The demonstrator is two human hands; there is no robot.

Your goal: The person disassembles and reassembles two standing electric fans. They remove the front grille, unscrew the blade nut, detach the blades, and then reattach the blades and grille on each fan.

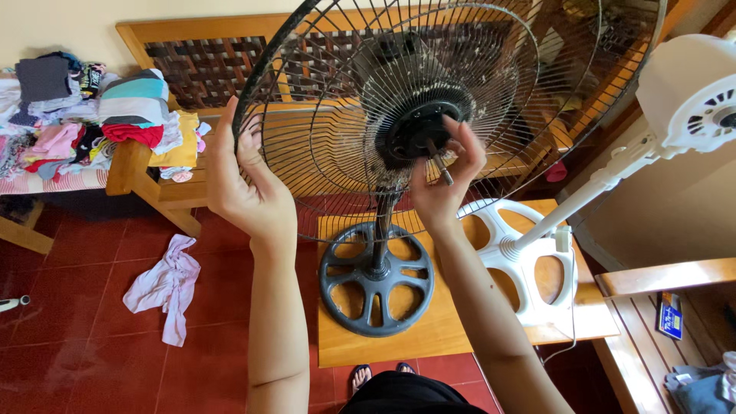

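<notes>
A dusty black stand fan with its rear wire guard point(330, 130) fills the upper middle of the view. Its dark round base point(376, 280) stands on a low wooden table point(437, 330). My left hand point(245, 180) grips the guard's left rim. My right hand point(445, 172) pinches the black hub nut point(418, 134) around the motor shaft point(439, 161) at the guard's centre. The blades are not on the shaft.
A white stand fan point(690, 92) leans at the right, its white base point(529, 261) on the same table. A wooden bench point(169, 184) at the left carries a pile of folded clothes point(92, 115). A pale cloth point(165, 287) lies on the red tile floor.
</notes>
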